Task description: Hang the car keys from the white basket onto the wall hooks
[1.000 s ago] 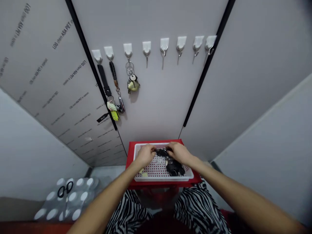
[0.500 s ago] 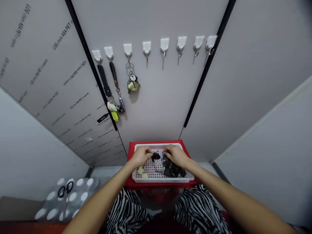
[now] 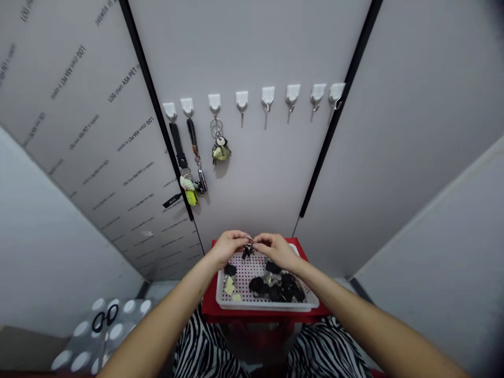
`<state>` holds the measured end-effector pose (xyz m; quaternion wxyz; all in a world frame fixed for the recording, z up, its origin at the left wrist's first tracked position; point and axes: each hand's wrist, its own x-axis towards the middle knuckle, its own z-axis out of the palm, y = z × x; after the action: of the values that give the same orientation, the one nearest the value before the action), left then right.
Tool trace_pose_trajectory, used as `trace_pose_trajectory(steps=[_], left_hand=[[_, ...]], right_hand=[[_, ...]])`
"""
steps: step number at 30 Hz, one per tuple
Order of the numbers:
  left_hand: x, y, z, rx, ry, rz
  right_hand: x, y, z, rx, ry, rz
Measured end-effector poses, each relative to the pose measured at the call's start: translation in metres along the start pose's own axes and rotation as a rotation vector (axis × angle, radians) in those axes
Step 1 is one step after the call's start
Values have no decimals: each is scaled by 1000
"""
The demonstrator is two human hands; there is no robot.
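Note:
Both hands are raised just above a white perforated tray (image 3: pixel 244 303) that rests on a red stool (image 3: pixel 210 311). My left hand (image 3: pixel 228 245) and my right hand (image 3: pixel 273 248) pinch a small key ring with dark keys (image 3: pixel 248 249) between their fingertips. More black keys and fobs (image 3: pixel 275 289) lie in the tray, with small yellow tags (image 3: pixel 229 287) at its left side. On the grey wall above runs a row of white hooks (image 3: pixel 268 97). The three leftmost hooks carry key bunches (image 3: pixel 219 149).
Black vertical strips (image 3: pixel 326 142) divide the wall panels. A dotted grey cloth with black scissors (image 3: pixel 103 319) lies on the floor at lower left. Zebra-patterned trousers (image 3: pixel 331 352) show below the stool.
Both hands have lifted from the tray and come together, holding a key ring up above it. The camera view has tilted down slightly, so the hooks sit lower in view.

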<state>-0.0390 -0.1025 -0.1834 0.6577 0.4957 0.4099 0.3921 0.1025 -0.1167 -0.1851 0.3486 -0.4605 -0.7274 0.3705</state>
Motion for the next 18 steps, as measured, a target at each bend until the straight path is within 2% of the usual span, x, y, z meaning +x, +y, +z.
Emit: trace_pose_trajectory(steps=[6,11,14,18], left_hand=[[2,24,3,-3,51,97],[4,57,3,77,152,253],[7,91,7,174,264,419],[13,136,12,419,392,728]], right_hand=[[18,-22,-8,152,62,-24],[45,-54,-31,300,169,-17],[68,-83,-48,352,251,-79],[100,-126,-65,414,370,-195]])
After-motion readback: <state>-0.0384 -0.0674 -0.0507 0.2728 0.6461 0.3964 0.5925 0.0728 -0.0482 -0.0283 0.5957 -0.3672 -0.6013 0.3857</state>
